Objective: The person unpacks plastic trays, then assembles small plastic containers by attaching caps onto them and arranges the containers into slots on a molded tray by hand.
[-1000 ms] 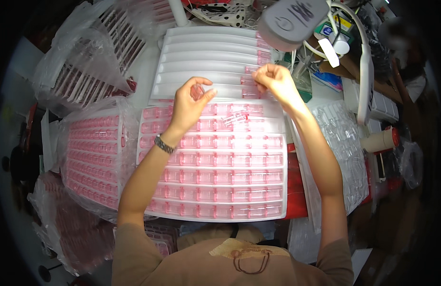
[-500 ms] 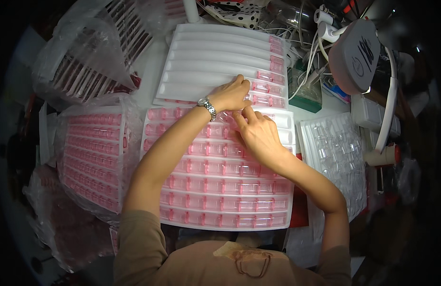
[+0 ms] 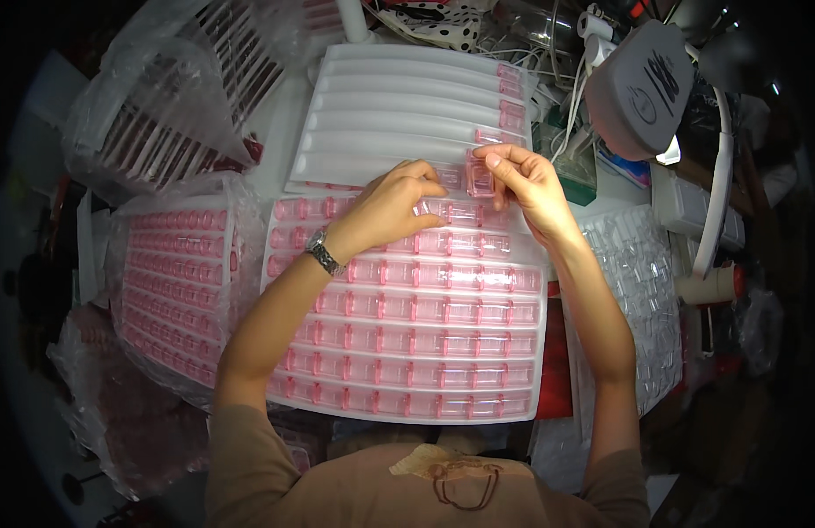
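Note:
A white grooved tray (image 3: 538, 334) lies before me, its rows filled with small clear pink plastic pieces (image 3: 429, 308). Above it, at the right edge of a second white tray (image 3: 372, 114), my right hand (image 3: 526, 180) pinches one pink plastic piece (image 3: 480, 174) between thumb and fingers, tilted up. My left hand (image 3: 394, 204) reaches over the near tray's top row. Its thumb and forefinger close around another pink piece (image 3: 430, 208) there; whether that piece is lifted I cannot tell. The far tray bears pink pieces only toward its right end, partly hidden by my right hand.
On the left stands a plastic-wrapped tray of pink pieces (image 3: 174, 273), with bagged slatted racks (image 3: 174, 97) behind it. To the right lies a tray of clear pieces (image 3: 632, 290). A lamp head (image 3: 641, 88), white cables and a green box (image 3: 579, 176) crowd the back right.
My hands have drawn apart: the left moved left and slightly down, the right moved right and up. The right hand now holds a pink piece in plain view.

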A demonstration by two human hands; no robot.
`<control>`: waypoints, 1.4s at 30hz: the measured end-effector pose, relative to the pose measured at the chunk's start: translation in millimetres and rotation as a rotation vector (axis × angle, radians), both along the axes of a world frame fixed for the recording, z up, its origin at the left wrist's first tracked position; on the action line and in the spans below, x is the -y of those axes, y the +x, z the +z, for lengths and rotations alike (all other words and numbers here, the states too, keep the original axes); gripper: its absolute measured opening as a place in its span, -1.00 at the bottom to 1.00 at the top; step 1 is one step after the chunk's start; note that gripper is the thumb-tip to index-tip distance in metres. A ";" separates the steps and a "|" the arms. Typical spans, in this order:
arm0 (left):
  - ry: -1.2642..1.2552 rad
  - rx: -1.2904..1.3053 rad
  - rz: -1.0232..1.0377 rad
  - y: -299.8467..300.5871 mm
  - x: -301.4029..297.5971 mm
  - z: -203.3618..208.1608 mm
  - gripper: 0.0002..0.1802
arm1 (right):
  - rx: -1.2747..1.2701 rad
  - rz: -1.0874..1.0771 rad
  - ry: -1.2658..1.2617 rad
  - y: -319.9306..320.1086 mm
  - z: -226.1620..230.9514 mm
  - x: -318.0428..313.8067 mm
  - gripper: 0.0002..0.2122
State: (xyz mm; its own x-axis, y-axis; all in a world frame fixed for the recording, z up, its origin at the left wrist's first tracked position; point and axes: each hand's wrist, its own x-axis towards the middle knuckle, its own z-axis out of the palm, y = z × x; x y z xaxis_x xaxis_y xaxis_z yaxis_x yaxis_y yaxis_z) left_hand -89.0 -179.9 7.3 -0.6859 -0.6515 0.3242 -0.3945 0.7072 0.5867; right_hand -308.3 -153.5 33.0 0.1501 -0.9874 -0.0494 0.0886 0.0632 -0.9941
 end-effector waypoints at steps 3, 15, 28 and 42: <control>-0.014 0.061 0.027 11.3 -5.7 2.2 -0.71 | 0.043 0.017 0.058 -6.1 -7.0 -12.9 -0.77; 0.239 -0.759 0.144 -33.0 -23.6 24.1 -0.88 | 0.078 -0.169 -0.125 28.3 -5.5 -35.6 -0.87; 0.263 -0.418 0.323 -27.9 76.7 -17.9 -0.64 | -0.112 -0.244 -0.196 -71.9 5.6 -37.0 -0.78; 0.538 0.227 0.359 -52.9 67.4 -29.4 -0.50 | -1.427 -0.288 -0.540 -126.8 -28.1 -82.1 -0.85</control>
State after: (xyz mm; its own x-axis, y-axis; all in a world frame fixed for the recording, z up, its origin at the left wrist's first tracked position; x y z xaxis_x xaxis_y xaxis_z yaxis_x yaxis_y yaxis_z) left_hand -142.0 -247.3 -22.0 -0.4098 -0.8816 -0.2344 -0.7046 0.1427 0.6951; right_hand -435.1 -71.4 5.0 0.0993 -0.9206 0.3777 -0.9722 -0.1706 -0.1602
